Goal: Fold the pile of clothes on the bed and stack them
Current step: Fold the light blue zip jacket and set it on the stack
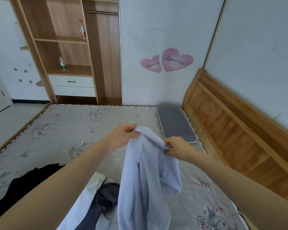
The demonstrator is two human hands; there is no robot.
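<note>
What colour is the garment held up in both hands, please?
Pale lavender-blue garment, plain; head view.

Pale lavender-blue soft cloth garment point(145, 176): lifted above bed, hanging in long vertical folds, top edge bunched and pinched at two points, lower part draping down to near edge of view.
Black crumpled cloth garment point(23, 185): lying flat-ish on grey patterned mattress point(60, 130), at near left.
White cloth garment point(91, 188): spread on mattress beside dark one, partly under it.
Dark grey-navy rumpled garment point(105, 198): heaped on white one, just left of hanging garment.
</note>
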